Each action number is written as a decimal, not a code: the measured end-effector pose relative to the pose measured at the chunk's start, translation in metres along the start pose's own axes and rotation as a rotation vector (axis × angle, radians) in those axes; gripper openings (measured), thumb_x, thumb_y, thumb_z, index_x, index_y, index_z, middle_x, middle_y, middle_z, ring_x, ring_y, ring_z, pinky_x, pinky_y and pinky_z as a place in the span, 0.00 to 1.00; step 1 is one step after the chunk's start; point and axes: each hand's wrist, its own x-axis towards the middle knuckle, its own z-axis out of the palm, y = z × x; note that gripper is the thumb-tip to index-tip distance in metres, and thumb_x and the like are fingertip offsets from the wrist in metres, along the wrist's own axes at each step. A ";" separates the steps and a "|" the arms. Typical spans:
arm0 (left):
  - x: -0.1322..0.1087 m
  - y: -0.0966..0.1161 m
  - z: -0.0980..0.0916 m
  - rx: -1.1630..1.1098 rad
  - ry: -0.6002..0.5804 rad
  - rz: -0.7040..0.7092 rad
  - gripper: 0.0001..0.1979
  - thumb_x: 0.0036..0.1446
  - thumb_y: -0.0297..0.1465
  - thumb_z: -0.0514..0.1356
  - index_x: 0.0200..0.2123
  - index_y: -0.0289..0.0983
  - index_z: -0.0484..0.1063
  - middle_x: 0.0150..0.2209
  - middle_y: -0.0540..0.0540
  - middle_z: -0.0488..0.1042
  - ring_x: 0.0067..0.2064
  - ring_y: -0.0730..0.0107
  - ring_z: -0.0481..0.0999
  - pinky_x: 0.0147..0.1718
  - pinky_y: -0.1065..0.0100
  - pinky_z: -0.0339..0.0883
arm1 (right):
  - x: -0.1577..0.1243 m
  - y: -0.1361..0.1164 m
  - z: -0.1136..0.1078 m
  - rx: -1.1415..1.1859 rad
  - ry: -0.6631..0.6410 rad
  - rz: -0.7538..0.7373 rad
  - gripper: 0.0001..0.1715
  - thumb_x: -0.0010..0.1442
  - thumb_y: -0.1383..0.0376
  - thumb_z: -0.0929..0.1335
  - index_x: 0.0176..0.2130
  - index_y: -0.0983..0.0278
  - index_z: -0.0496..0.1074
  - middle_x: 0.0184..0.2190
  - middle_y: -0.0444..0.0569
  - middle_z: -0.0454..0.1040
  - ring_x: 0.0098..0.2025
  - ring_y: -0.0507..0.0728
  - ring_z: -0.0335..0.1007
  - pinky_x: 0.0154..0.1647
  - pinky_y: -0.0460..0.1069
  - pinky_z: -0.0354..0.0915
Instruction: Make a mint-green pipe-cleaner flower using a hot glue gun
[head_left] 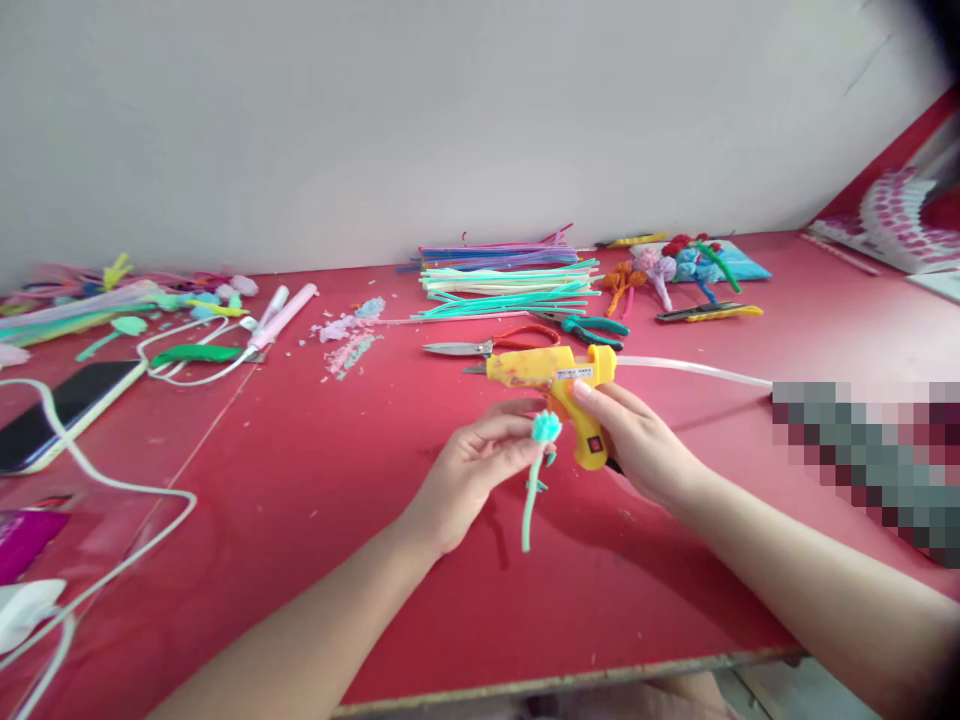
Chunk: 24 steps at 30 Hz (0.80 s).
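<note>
Between the thumb and fingers of my left hand (480, 465) is a pipe cleaner flower (547, 428), with a turquoise fluffy head and a pale green stem hanging down. My right hand (645, 435) is wrapped round the handle of a yellow hot glue gun (529, 367), whose metal nozzle points left. A clear glue stick (690, 369) runs out of its back to the right. The gun sits just above and beyond the flower. Behind it on the red table (315, 560) lie red-handled scissors (465, 348) and teal-handled pliers (592, 328).
Bundles of pipe cleaners (510, 280) lie at the back. Finished fluffy flowers (660, 270) are at the back right, near yellow-handled cutters (712, 313). To the left are fuzz scraps (349, 335), a pink styling iron (285, 315), a phone (67, 410) and a white cable (150, 500).
</note>
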 end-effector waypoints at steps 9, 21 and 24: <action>-0.005 0.000 0.017 0.023 -0.240 -0.064 0.04 0.55 0.29 0.63 0.33 0.40 0.79 0.36 0.49 0.75 0.42 0.68 0.73 0.46 0.68 0.66 | -0.015 -0.015 0.015 0.236 -0.162 0.041 0.17 0.62 0.52 0.63 0.37 0.60 0.73 0.28 0.44 0.72 0.34 0.54 0.70 0.35 0.48 0.67; -0.012 0.001 0.017 0.027 -0.215 -0.034 0.05 0.58 0.29 0.60 0.35 0.40 0.78 0.36 0.50 0.76 0.42 0.72 0.73 0.45 0.72 0.65 | -0.005 -0.018 -0.002 0.348 0.165 -0.330 0.02 0.58 0.67 0.68 0.34 0.60 0.74 0.28 0.43 0.71 0.29 0.52 0.70 0.33 0.49 0.68; -0.012 0.002 0.018 0.014 -0.223 -0.044 0.05 0.58 0.29 0.60 0.34 0.40 0.78 0.35 0.50 0.76 0.41 0.73 0.73 0.44 0.73 0.64 | -0.006 -0.018 -0.001 0.294 0.197 -0.352 0.02 0.58 0.66 0.69 0.34 0.60 0.74 0.27 0.43 0.70 0.27 0.51 0.70 0.31 0.49 0.68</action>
